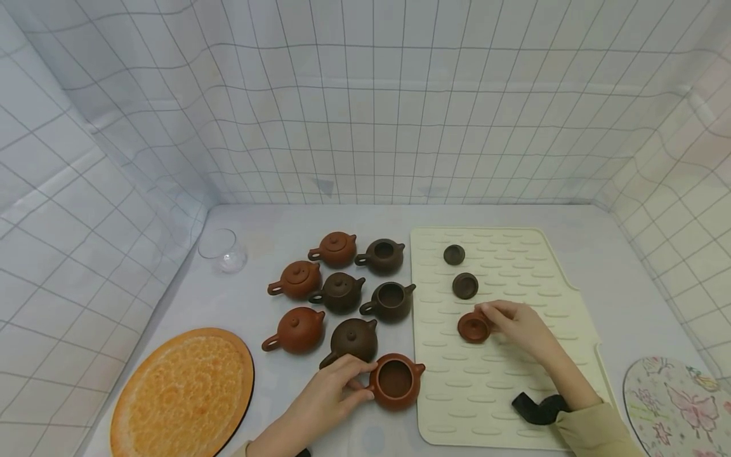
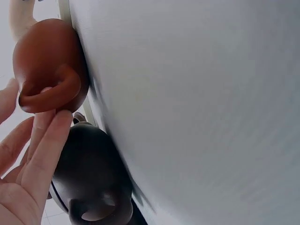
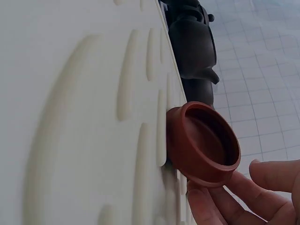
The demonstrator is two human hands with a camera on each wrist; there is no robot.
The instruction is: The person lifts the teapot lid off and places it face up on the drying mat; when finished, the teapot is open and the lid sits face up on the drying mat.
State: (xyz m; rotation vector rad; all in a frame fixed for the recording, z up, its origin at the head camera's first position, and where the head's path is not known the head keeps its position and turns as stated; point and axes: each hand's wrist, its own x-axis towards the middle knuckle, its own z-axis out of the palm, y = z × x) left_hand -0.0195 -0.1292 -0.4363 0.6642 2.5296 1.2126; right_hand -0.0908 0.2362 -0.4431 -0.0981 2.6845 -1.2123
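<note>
My left hand (image 1: 337,388) grips a reddish-brown teapot (image 1: 412,383) by its loop handle; the lidless pot stands upright beside the pale mat. In the left wrist view one fingertip shows inside the handle (image 2: 55,97), with the thumb at the pot's side. Over the mat, my right hand (image 1: 522,325) touches a matching teapot lid (image 1: 474,328) that lies hollow side up. From the right wrist the lid (image 3: 206,140) appears tilted, with fingertips against its underside and the thumb just off its rim. Two dark lids (image 1: 465,285) lie hollow side up farther back on the mat.
Several lidded teapots (image 1: 297,279) and two lidless dark teapots (image 1: 392,302) stand in rows left of the cream ridged mat (image 1: 508,381). A clear glass (image 1: 218,243) is at the back left. Round boards lie front left (image 1: 183,387) and right (image 1: 674,406).
</note>
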